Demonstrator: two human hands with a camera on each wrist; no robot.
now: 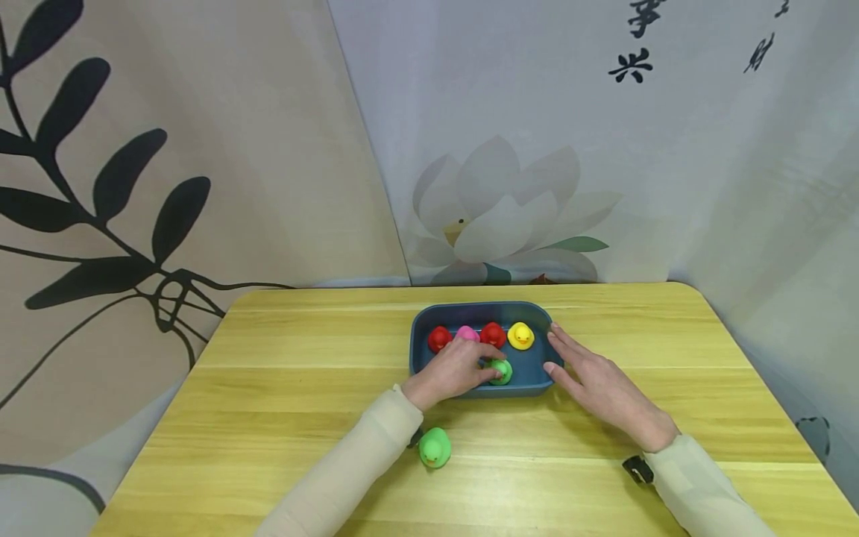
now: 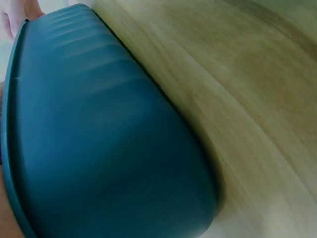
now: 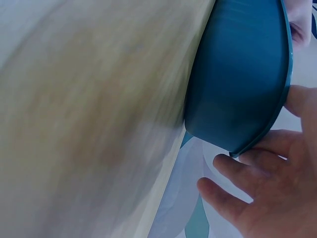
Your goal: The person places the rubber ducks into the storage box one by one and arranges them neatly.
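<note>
A dark blue tray [image 1: 537, 373] stands on the wooden table, holding several toy ducks. Along its back sit a red duck [image 1: 439, 339], a pink duck [image 1: 467, 333], another red duck [image 1: 493, 335] and a yellow duck [image 1: 520, 336]. My left hand [image 1: 459, 367] reaches over the front rim and pinches a green duck [image 1: 501, 371] inside the tray. At the tray's right end my right hand [image 1: 600, 384] touches the rim with extended fingers; the right wrist view shows its thumb and fingertips [image 3: 225, 163] around that corner. A second green duck [image 1: 435, 447] lies on the table by my left forearm.
The light wooden table [image 1: 282, 418] ends at a back edge close behind the tray. Beyond it hangs a pale cloth [image 1: 295, 149] printed with leaves, a flower and dark characters. A small black device [image 1: 637, 470] sits at my right wrist.
</note>
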